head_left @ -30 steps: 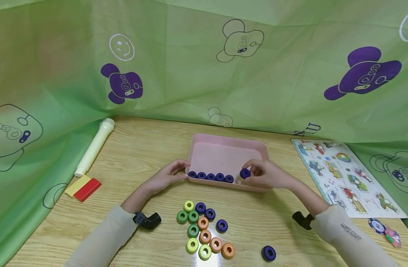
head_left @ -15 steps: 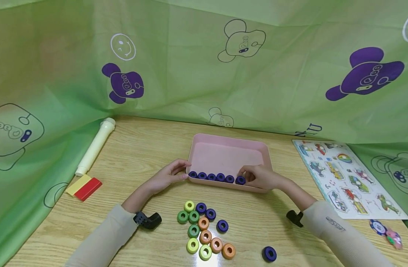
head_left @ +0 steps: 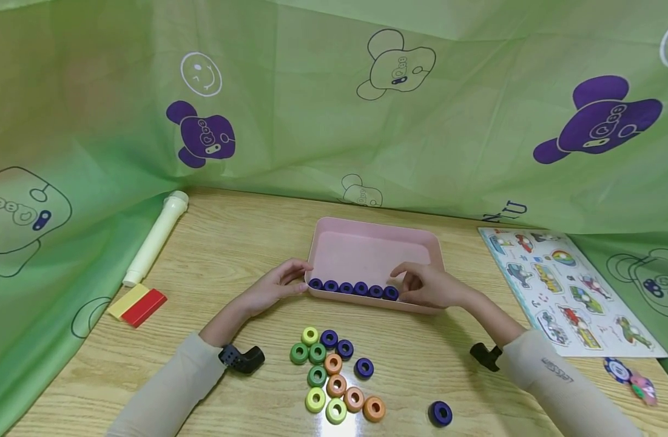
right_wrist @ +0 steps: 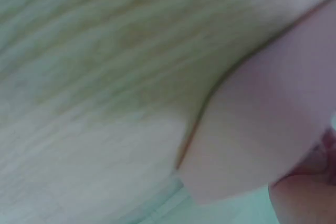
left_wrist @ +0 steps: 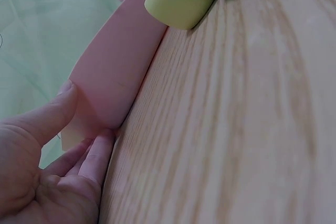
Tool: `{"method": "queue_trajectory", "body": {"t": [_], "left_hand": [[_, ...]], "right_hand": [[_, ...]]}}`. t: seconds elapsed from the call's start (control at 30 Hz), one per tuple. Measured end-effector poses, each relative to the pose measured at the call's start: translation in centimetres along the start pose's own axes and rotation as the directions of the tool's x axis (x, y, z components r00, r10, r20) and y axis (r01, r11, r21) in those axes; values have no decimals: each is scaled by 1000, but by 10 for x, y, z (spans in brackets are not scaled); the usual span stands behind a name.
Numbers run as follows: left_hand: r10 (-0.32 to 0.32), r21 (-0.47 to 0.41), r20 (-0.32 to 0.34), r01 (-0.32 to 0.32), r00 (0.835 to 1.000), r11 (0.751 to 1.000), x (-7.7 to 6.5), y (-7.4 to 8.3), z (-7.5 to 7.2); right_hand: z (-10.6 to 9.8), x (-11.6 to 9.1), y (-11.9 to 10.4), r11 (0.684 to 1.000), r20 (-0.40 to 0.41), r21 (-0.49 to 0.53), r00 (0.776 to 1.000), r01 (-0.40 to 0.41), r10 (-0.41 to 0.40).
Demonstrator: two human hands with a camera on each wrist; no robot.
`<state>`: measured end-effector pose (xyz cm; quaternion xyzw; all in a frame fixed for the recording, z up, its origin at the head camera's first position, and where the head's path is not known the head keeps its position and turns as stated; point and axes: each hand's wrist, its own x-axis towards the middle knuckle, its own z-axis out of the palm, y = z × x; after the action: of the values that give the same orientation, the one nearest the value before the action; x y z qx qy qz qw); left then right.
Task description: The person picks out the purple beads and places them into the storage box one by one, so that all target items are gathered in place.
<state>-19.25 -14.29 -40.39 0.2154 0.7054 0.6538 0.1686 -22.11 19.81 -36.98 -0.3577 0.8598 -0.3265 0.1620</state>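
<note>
In the head view a shallow pink tray [head_left: 374,252] lies on the table, a row of several dark blue rings [head_left: 361,289] along its near wall. My left hand [head_left: 270,287] holds the tray's near left corner; the left wrist view has the thumb at the rim and fingers low against the wall. Over the tray's right part is my right hand [head_left: 434,286], thumb and index finger spread apart, thumb tip close beside the last ring [head_left: 391,293]. Whether that thumb touches the ring I cannot tell. The right wrist view is blurred and cuts off most of the hand.
Loose green [head_left: 299,353], yellow [head_left: 315,400], orange [head_left: 374,409] and dark blue rings lie before the tray, with one blue ring [head_left: 440,414] apart at right. A white microphone-shaped stick [head_left: 156,240], yellow and red pieces [head_left: 142,308], and a picture board [head_left: 571,291] flank them.
My right hand has set a dark blue ring at the row's right end, slid it left against the others and loosened its fingers from it. The left hand stays put.
</note>
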Motion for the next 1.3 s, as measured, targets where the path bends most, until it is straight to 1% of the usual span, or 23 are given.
{"method": "queue_trajectory", "body": {"t": [0.1, 0.17, 0.27, 0.33, 0.43, 0.53, 0.63, 0.73, 0.8, 0.83, 0.93, 1.0, 1.13, 1.2, 1.3], "left_hand": [[0, -3, 0, 0, 1000, 1000, 0, -1, 0], [-1, 0, -2, 1, 1000, 1000, 0, -1, 0], [-3, 10, -3, 3, 1000, 1000, 0, 0, 0], [-5, 17, -3, 5, 1000, 1000, 0, 0, 0], [-8, 16, -5, 8, 1000, 1000, 0, 0, 0], [-10, 12, -6, 10, 1000, 1000, 0, 0, -1], [-10, 13, -1, 10, 1000, 1000, 0, 1, -1], [-7, 15, 3, 7, 1000, 1000, 1, 1, -1], [-8, 14, 5, 8, 1000, 1000, 1, 1, -1], [-10, 15, 5, 10, 1000, 1000, 1, 1, 0], [-12, 12, 3, 12, 1000, 1000, 1, 1, 0], [-11, 16, 1, 11, 1000, 1000, 1, 2, 0], [-6, 16, -2, 6, 1000, 1000, 1, 1, 0], [-4, 11, -1, 4, 1000, 1000, 1, 1, -1], [-5, 9, -1, 5, 1000, 1000, 1, 0, -1]], "right_hand": [[-4, -5, -9, 999, -51, 22, 998, -29, 30], [-5, -8, -17, 1000, -75, 16, 997, -21, 22], [-3, -12, -34, 999, -80, 26, 996, 45, -43], [1, -13, -44, 992, -51, 55, 993, 110, -107], [11, -13, -57, 972, 39, 126, 978, 198, -204], [23, -11, -65, 960, 164, 169, 954, 224, -251], [37, -9, -69, 962, 298, 173, 920, 211, -255], [51, -7, -70, 966, 408, 167, 878, 199, -252], [58, -5, -70, 967, 460, 155, 851, 204, -253], [61, -4, -70, 968, 478, 141, 842, 209, -251], [66, -3, -71, 966, 505, 83, 826, 245, -253], [67, -3, -72, 964, 508, 61, 823, 260, -254], [64, -4, -71, 964, 490, 54, 834, 262, -254], [61, -7, -68, 967, 466, 74, 849, 244, -250], [53, -12, -65, 971, 401, 95, 884, 220, -239]]}}
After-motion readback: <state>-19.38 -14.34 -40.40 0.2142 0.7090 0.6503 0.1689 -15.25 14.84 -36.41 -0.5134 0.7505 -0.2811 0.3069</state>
